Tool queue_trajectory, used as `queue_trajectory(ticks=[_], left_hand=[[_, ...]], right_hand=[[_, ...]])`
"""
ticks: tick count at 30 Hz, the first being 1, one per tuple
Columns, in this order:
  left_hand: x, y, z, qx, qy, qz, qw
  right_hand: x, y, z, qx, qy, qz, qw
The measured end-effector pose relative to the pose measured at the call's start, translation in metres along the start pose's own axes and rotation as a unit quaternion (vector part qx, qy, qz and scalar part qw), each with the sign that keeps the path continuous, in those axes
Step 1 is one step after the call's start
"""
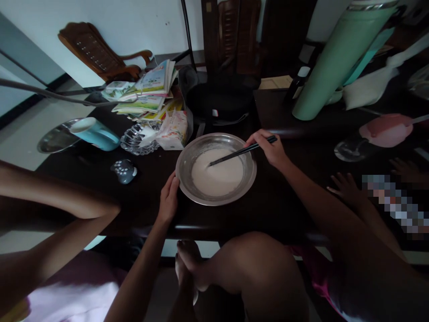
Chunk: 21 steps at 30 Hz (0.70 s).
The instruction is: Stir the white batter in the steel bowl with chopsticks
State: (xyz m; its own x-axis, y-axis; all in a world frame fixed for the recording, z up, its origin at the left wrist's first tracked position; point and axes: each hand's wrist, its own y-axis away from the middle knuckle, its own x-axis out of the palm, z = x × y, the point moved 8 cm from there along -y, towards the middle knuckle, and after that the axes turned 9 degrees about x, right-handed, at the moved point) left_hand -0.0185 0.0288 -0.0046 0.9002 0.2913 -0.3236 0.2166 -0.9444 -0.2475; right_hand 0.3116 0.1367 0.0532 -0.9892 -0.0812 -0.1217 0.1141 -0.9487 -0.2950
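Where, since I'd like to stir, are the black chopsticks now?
In the head view, right of centre, the right hand holds the chopsticks over the metal bowl.

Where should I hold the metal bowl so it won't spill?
Probably hold the bowl by opposite edges, coming from left and right: it is round and wide, no handle shows, and pale liquid sits inside. The left hand is at its left edge.

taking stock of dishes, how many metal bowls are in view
2: a metal bowl of pale liquid, touched by the person's left hand, and a second bowl at far left, partly behind the blue mug. Others may be hidden.
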Motion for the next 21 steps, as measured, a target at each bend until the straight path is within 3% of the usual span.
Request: queue_trajectory(ticks=[4,9,14,19,21], left_hand=[[0.000,0.000,0.001,-0.002,-0.010,0.001,1.000],[-0.001,0.000,0.000,-0.003,-0.008,-0.003,1.000],[0.001,0.001,0.000,-0.004,-0.008,0.005,1.000],[0.000,0.001,0.000,-0.005,-0.010,-0.002,1.000],[0.000,0.000,-0.001,-0.001,-0.008,0.000,1.000]], right_hand=[[-0.015,-0.001,-0.005,0.018,-0.042,-0.069,0.997],[-0.001,0.000,-0.003,0.021,-0.009,-0.009,1.000],[-0.013,0.000,-0.004,0.021,-0.037,-0.074,0.996],[-0.002,0.000,-0.005,0.030,-0.010,-0.019,0.999],[-0.007,-0.001,-0.004,0.023,-0.012,-0.041,0.999]])
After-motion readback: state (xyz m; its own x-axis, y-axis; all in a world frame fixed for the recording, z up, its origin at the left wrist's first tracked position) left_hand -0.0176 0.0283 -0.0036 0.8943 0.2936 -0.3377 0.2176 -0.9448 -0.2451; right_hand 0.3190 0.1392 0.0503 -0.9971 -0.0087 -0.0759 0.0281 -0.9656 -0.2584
